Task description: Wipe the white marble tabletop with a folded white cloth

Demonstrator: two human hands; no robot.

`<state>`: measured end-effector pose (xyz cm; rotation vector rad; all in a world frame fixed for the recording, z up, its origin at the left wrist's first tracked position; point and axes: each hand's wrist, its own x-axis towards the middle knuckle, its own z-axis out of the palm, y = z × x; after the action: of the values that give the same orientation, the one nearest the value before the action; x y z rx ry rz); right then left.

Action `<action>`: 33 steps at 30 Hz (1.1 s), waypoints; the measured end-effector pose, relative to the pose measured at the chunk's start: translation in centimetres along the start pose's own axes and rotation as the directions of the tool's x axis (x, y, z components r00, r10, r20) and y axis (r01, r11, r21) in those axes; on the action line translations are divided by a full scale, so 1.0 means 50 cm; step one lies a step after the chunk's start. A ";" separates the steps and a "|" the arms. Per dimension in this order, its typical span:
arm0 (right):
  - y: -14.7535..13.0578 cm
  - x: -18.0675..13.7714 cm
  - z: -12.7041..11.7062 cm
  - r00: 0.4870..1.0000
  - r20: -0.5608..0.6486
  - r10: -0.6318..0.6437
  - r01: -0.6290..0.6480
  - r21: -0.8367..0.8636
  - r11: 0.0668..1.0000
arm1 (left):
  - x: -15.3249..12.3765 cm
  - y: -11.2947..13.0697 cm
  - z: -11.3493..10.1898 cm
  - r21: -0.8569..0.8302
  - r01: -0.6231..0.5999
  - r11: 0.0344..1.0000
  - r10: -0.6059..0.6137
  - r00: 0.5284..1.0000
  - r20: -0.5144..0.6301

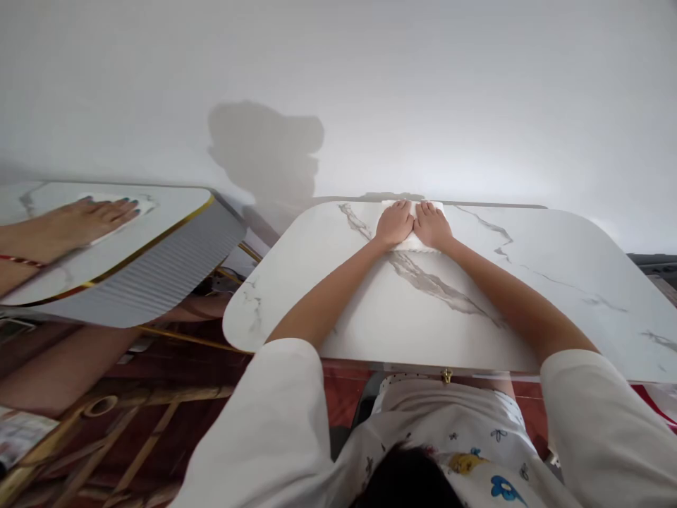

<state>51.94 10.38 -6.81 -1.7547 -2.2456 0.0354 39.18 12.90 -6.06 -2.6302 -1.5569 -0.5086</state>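
My left hand (pixel 396 223) and my right hand (pixel 432 225) lie flat, side by side, on a white folded cloth (pixel 417 244). The two thumbs meet or nearly meet in the middle. Both palms press the cloth down, and its edges show between and below the hands. Whether it is fabric or paper I cannot tell for sure. Under it is a white marble-patterned tabletop (pixel 364 324), and the cloth is close to its far edge. Both my arms reach straight forward across the surface.
A wall (pixel 476 106) stands right behind the tabletop. At left, another person's hand (pixel 106 215) lies on a white cloth on a second marble-patterned table (pixel 174 204) with gold trim. A brass-coloured latch (pixel 447 375) hangs at the near edge. Bamboo-like furniture (pixel 142 451) stands lower left.
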 end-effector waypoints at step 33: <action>-0.021 -0.358 -0.076 0.997 0.055 -0.060 0.059 0.031 0.998 | -0.275 0.213 -0.052 -0.212 0.072 0.975 -0.055 0.995 0.083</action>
<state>55.73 -7.56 -6.74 -1.6909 -2.3235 0.1063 41.59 -4.53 -6.35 -2.7955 -1.7032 -0.6203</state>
